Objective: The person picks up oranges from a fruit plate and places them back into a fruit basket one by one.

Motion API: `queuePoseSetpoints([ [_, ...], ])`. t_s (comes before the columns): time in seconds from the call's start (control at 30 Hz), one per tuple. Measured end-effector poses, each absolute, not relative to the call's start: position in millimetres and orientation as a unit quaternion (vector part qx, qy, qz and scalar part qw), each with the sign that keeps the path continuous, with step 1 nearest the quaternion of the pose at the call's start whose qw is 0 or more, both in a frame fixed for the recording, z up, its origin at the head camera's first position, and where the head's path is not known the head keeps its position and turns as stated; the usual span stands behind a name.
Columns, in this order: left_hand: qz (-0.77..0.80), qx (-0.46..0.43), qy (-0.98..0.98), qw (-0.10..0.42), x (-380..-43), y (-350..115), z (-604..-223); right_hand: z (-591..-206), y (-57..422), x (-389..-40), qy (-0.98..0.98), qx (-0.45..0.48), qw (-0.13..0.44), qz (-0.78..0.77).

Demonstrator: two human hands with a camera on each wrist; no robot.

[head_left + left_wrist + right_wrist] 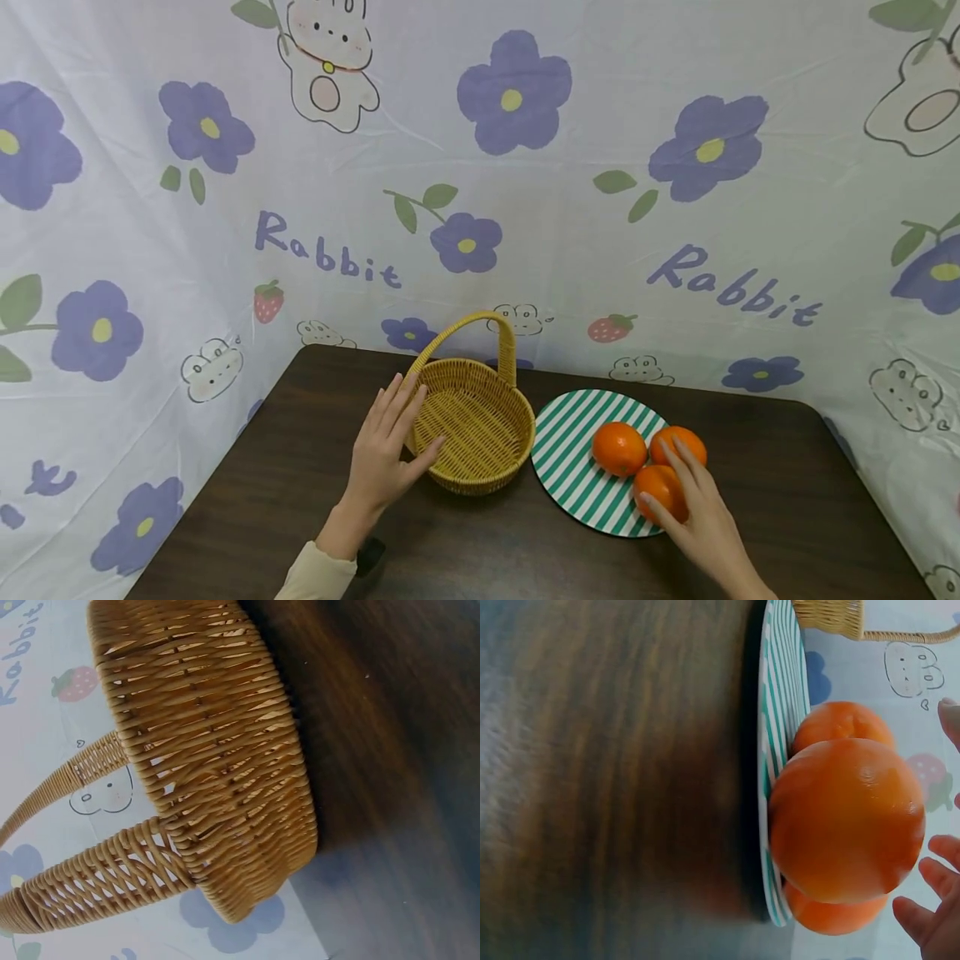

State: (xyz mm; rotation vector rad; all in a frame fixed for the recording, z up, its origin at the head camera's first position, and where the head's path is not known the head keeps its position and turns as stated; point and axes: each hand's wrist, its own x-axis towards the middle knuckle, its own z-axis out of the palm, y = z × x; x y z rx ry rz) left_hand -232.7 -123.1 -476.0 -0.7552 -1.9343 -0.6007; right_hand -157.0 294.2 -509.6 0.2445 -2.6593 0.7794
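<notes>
A yellow wicker basket [472, 425] with a tall arched handle stands on the table, nothing inside it. My left hand [386, 442] is at its left rim with fingers extended and thumb spread; whether it touches the rim cannot be told. The left wrist view shows the woven side of the basket [210, 742] and no fingers. Three oranges sit together on a round green-and-white striped plate [562, 442]: a left one [618, 448], a back one [686, 446] and a front one [660, 492]. Over the front orange [847, 821] hovers my right hand [701, 517], fingers spread and apart from it.
The dark brown wooden table [247, 500] has its back edge against a white cloth [570, 208] printed with purple flowers and rabbits. The plate lies just right of the basket. A small black object [370, 557] shows beside the left wrist.
</notes>
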Motion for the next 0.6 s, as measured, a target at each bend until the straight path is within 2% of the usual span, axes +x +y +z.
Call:
queuePoseSetpoints([
  [0.6, -0.296, -0.213, -0.838, 0.407, -223.4, -134.1, -505.6, -525.4, 296.2, -143.5, -0.946, 0.032, 0.173, 0.273],
])
